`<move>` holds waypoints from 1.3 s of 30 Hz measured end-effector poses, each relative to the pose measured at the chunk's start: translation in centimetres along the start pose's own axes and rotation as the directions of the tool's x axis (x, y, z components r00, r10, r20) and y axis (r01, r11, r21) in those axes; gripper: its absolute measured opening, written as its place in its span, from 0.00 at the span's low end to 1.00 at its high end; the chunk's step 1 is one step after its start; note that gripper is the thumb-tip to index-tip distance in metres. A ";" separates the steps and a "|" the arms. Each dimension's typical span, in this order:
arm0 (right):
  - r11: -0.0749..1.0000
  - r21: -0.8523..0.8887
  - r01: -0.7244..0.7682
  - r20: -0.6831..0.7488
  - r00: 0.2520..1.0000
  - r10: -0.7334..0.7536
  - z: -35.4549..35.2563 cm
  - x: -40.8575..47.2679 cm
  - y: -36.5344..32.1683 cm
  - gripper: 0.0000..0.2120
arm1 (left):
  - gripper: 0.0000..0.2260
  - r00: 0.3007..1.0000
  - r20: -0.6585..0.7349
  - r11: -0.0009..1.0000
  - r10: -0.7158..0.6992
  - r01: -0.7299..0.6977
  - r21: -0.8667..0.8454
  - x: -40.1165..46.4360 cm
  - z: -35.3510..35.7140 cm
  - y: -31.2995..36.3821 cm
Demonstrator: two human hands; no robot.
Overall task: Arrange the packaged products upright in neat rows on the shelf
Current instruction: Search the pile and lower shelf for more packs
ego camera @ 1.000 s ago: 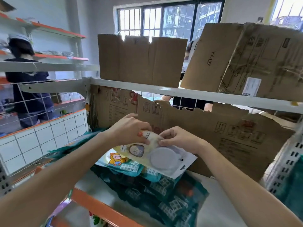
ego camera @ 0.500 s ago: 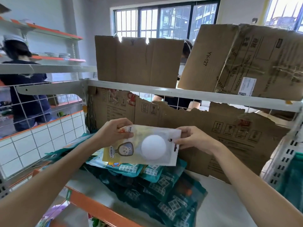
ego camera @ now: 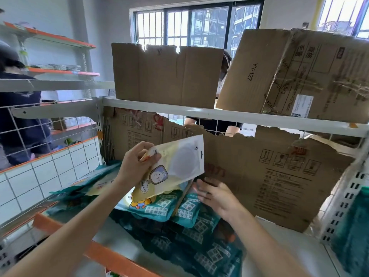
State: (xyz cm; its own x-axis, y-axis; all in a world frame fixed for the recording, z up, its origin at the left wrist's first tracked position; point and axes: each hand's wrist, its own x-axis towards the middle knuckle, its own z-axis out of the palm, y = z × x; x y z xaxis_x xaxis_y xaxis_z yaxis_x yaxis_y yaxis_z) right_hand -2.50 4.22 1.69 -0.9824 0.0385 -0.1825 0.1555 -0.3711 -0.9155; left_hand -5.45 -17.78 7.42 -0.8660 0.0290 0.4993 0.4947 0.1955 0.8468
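You are looking at a pale yellow and white packet (ego camera: 175, 166) bearing a cartoon face; at its six o'clock, teal packets (ego camera: 159, 208) are showing white lettering, brown cardboard (ego camera: 259, 176) is carrying black symbols, and the shelf edge (ego camera: 111, 258) is showing orange.

A single wide-angle view sits on the person's head, looking forward and slightly down into a shelf (ego camera: 123, 238) bay at close range. Both forearms enter from the bottom edge, and the hands, left (ego camera: 135, 166) and right (ego camera: 217, 196), sit near the middle of the frame, close to the lens. The upper shelf rail (ego camera: 229, 114) crosses at about mid-height, so the view takes in the level above it too, with windows (ego camera: 195, 27) far behind. Straight lines bow toward the edges. No second view shares the scene.
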 end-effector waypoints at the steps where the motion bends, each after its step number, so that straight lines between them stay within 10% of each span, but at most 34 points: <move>1: 0.998 0.056 -0.015 0.039 0.999 0.013 0.6 -0.3 0.1 0.23 | 0.07 1.000 -0.026 1.000 0.018 -0.018 -0.009 0.0 0.0 0.1; 9: 0.966 0.249 0.065 0.109 0.989 -0.095 4.4 -0.9 -0.2 0.26 | 0.06 0.990 -0.130 0.989 0.046 -0.064 -0.134 -1.5 1.0 -0.4; 22: 0.853 -0.175 0.492 -0.026 0.863 -0.504 1.8 -2.2 -2.7 0.20 | 0.23 0.981 0.196 0.987 -0.005 0.036 -0.154 -3.6 3.2 -1.4; 39: 0.772 -0.547 0.324 -0.371 0.733 -0.570 -12.8 -13.8 -1.7 0.25 | 0.16 0.841 0.519 0.987 0.153 -0.102 -0.126 -8.8 19.5 0.4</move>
State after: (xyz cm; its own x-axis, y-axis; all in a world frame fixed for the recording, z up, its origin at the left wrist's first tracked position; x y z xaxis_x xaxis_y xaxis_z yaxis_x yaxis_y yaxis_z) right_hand 12.15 16.20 1.16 -0.7704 0.5842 0.2553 -0.1416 0.2336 -0.9620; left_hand 0.96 1.15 -0.23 -0.6904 0.5629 0.4543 0.5858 0.0665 0.8078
